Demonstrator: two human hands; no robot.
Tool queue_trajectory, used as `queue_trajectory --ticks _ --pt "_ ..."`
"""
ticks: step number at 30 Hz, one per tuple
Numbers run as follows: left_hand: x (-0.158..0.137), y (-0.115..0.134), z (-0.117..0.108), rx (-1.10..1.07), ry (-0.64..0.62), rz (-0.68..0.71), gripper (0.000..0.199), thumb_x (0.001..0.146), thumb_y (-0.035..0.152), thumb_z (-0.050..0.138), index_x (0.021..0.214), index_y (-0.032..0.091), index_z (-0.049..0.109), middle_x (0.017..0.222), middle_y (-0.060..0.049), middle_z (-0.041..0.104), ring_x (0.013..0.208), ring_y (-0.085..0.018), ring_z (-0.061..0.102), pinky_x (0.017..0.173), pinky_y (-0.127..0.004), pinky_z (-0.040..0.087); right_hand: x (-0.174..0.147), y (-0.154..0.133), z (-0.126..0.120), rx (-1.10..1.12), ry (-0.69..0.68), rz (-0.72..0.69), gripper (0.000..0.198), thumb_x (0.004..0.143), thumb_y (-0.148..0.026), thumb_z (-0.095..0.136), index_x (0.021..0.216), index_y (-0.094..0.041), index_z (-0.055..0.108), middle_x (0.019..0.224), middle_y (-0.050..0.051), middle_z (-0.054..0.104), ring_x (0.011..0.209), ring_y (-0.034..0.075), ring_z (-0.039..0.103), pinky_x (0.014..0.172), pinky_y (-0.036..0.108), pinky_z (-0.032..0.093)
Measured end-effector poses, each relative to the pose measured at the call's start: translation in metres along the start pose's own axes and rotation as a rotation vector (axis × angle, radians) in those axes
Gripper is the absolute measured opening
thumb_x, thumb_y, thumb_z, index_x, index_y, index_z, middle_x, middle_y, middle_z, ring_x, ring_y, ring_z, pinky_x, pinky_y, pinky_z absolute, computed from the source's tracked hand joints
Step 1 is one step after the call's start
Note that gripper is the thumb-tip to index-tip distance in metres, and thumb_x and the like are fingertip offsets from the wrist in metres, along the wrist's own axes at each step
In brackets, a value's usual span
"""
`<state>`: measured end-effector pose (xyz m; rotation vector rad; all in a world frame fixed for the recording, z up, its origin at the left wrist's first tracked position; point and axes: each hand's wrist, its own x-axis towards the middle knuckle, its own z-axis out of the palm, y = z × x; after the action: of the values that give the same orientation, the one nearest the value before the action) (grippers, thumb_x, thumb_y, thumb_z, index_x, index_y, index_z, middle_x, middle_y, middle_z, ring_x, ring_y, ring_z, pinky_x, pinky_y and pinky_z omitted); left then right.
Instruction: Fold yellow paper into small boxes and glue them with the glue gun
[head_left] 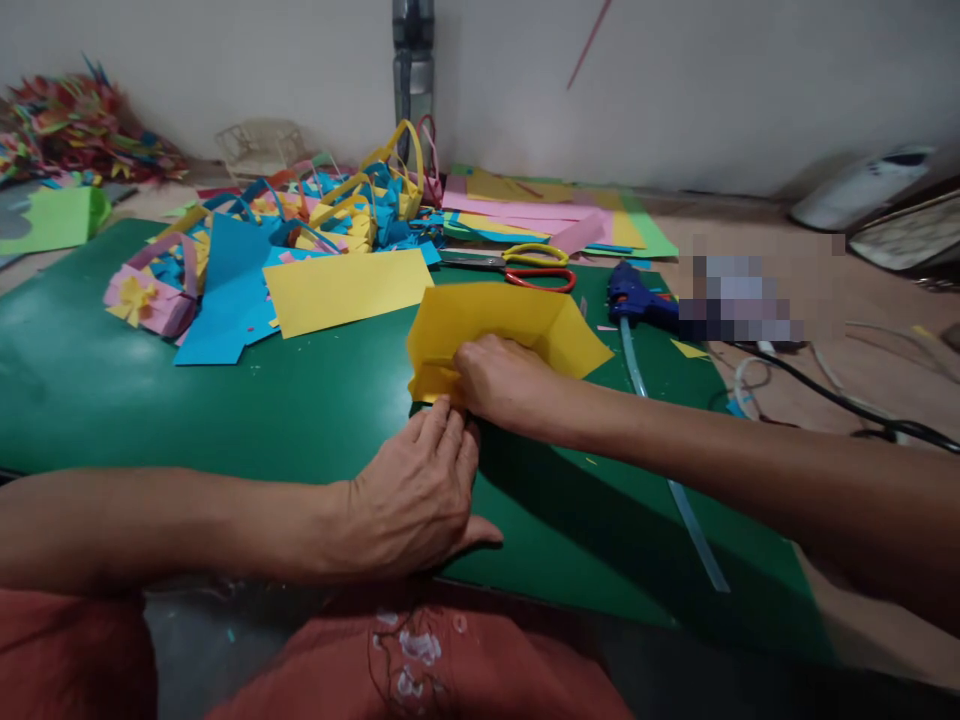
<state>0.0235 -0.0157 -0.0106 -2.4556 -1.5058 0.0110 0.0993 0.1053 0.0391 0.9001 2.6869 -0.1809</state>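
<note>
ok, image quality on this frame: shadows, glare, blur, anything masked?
Head view: dim light, dark toward the bottom right; the right arm throws a broad shadow over the green mat, and a faint sheen shows left of the yellow paper. Same view: left hand shows no heavy blur; pixelation by the hot glue gun masks what lies there.

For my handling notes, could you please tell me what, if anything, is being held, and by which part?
The folded yellow paper, at its near edge: the left hand touches it there; the right hand is curled just inside, its grip hidden.
</note>
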Motion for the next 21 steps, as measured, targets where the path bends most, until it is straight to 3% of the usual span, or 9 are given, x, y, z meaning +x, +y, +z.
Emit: queue_trajectory --ticks 7,18,21 --pt "-0.008 0.001 0.004 -0.07 -0.002 -0.005 0.084 0.083 0.065 0.017 0.119 -0.005 0.046 0.121 -0.031 0.048 0.115 -0.044 0.043 0.093 -0.053 0.033 0.001 -0.004 -0.003 -0.02 -0.028 0.03 0.025 0.078 -0.016 0.044 0.084 -0.009 0.068 0.079 0.016 0.068 0.078 0.023 0.064 0.06 0.027 0.044" --pt "0.001 -0.006 0.004 -0.173 -0.027 0.026 0.083 0.082 0.065 0.023 0.122 -0.005 0.042 0.123 -0.028 0.044 0.118 -0.04 0.036 0.097 -0.048 0.03 0.006 0.001 0.0 -0.016 -0.027 0.022 0.024 0.077 -0.017 0.045 0.084 -0.01 0.067 0.075 0.014 0.068 0.072 0.023 0.064 0.052 0.025 0.041" --pt "0.005 -0.011 0.005 -0.229 -0.066 -0.007 0.082 0.082 0.066 0.022 0.12 -0.003 0.044 0.116 -0.024 0.048 0.11 -0.036 0.041 0.091 -0.044 0.037 0.013 0.003 0.002 -0.026 -0.048 0.028 0.021 0.075 -0.019 0.05 0.086 -0.01 0.066 0.078 0.012 0.068 0.075 0.021 0.064 0.055 0.024 0.042"
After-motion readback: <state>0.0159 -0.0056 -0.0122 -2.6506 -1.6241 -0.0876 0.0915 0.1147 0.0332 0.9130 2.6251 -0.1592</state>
